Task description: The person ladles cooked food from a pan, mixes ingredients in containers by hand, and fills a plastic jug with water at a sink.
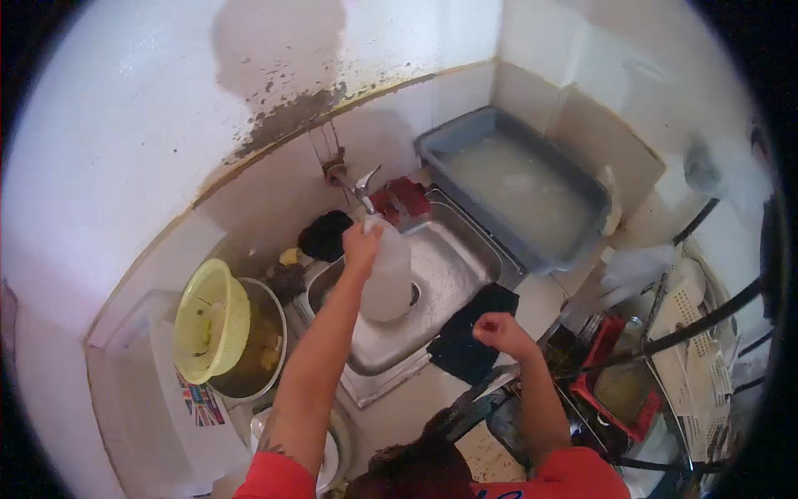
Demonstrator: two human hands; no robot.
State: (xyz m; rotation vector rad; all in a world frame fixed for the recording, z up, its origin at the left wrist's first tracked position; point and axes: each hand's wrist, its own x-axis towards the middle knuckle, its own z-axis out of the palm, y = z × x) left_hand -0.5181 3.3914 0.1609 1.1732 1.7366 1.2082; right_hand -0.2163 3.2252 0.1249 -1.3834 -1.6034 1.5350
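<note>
My left hand grips a whitish translucent plastic jug by its top. The jug hangs upright in the steel sink, with its mouth just below the tap. Whether water is running into it I cannot tell. My right hand is curled closed above the black cloth, which drapes over the sink's near right edge. Nothing shows between its fingers.
Behind the sink, to the right, stands a grey tub of cloudy water. A yellow colander leans on a metal pot at left. A dish rack and red tray crowd the right. Dark scrubber lies behind the sink.
</note>
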